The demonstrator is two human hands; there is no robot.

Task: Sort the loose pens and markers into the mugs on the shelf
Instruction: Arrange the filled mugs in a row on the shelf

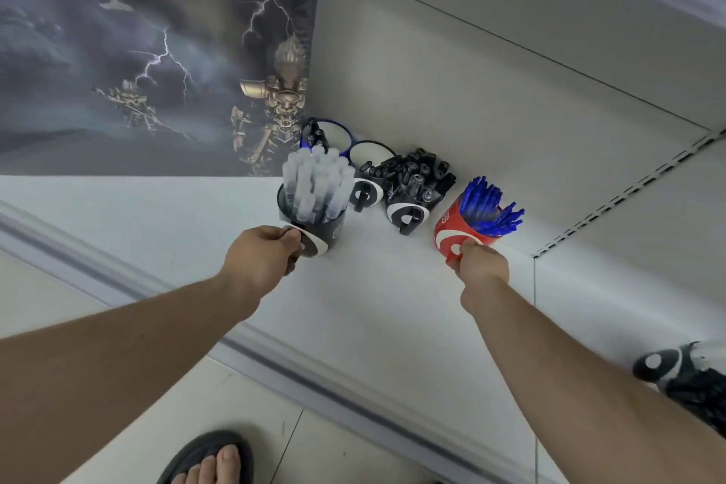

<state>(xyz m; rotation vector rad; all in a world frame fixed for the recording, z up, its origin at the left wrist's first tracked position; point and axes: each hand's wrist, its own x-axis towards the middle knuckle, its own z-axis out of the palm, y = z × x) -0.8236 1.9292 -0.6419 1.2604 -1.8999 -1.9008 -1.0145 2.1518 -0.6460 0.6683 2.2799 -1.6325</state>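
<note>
Several mugs stand on a white shelf (373, 287). My left hand (263, 253) grips the handle of a black mug (334, 234) packed with clear-capped pens (316, 185). My right hand (481, 261) holds the handle of a red mug (451, 228) full of blue pens (489, 206). Between them stands another black mug (408, 214) crammed with black markers. Behind are a white-and-black mug (371, 157), which looks empty, and a blue mug (334, 134) with a few black markers in it.
A dark poster (157, 51) covers the shelf's left side. The grey back wall (491, 90) and a slotted upright (628, 200) close the right. My sandalled foot (212, 460) is on the tiled floor below. A black-and-white object (683, 369) lies at the right edge.
</note>
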